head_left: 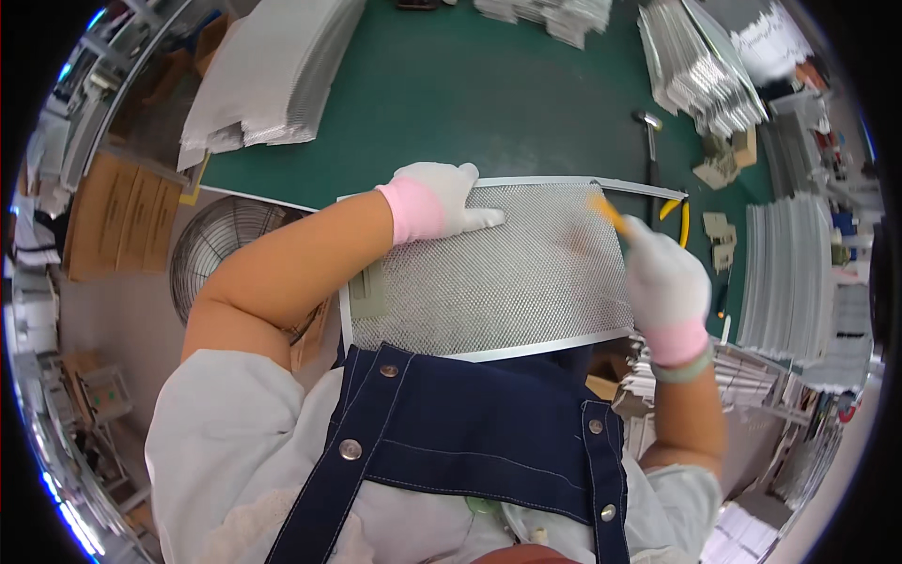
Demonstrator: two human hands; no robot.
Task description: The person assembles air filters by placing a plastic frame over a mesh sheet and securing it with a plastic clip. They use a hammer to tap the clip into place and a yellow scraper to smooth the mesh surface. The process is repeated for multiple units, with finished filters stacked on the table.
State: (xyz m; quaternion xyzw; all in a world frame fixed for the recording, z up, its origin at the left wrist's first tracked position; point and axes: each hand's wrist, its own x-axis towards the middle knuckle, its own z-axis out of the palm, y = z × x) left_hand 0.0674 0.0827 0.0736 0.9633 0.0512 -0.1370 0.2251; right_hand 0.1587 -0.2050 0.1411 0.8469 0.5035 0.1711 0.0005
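Observation:
A rectangular metal mesh panel (526, 273) lies before me, its near edge by my apron. Aluminium frame strips (489, 354) run along its far, left and near sides; on its right side the mesh edge looks bare. At the far edge, my gloved left hand (437, 199) grips the panel, thumb laid over the mesh. My gloved right hand (665, 274) is closed around an orange stick-like tool (609, 214) above the panel's right side. Motion blurs the tool, so its kind is unclear. A thin metal strip (629, 187) juts rightward from the panel's far corner.
On the green table (423, 94) lie a hammer (650, 150) and yellow-handled pliers (684, 224), right of the panel. Stacked mesh sheets (272, 75) stand far left, more sheets (700, 70) far right, and metal panels (787, 277) at right. A floor fan (221, 249) stands below left.

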